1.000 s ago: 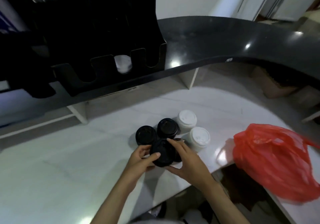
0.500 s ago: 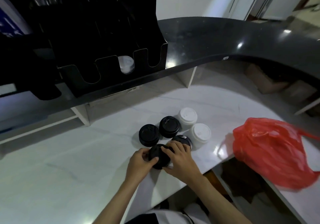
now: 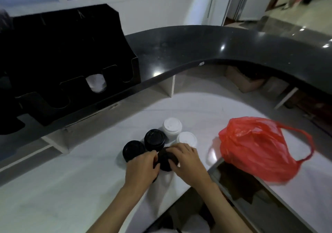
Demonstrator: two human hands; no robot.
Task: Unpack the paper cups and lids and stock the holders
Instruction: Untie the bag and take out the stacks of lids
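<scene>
Both hands, left (image 3: 142,168) and right (image 3: 188,162), grip 1 black lid stack (image 3: 166,160) near the desk's front edge; 4 stacks wait, and the holder (image 3: 71,56) looks barely stocked.

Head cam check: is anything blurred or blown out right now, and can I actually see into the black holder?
Head view: both hands, left hand and right hand, and the black lid stack they grip are motion-smeared; the black holder is underexposed, with only a white lid showing in one slot; glare spots dot the dark counter; wide-angle distortion bends its edge; the red bag reads clearly.
</scene>
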